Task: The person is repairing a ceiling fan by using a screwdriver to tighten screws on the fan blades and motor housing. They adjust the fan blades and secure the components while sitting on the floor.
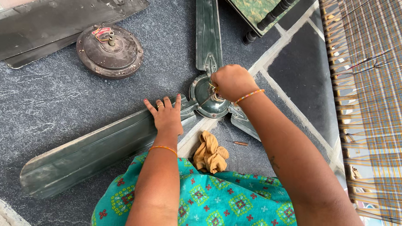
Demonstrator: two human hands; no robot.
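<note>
Pressing flat with spread, released fingers, the left hand [166,116] rests on a long fan blade [89,153] on the floor. At its 2 o'clock, the right hand [232,81] is clenched around a thin tool [207,98] over the round fan middle [209,102]. A yellow rag [210,155] lies at 5 o'clock from the left hand, and a second round fan part [110,51] sits well apart at 11 o'clock.

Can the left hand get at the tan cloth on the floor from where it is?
Probably yes: the left hand lies flat on the fan blade, and the tan cloth sits uncovered just beside that forearm.
</note>
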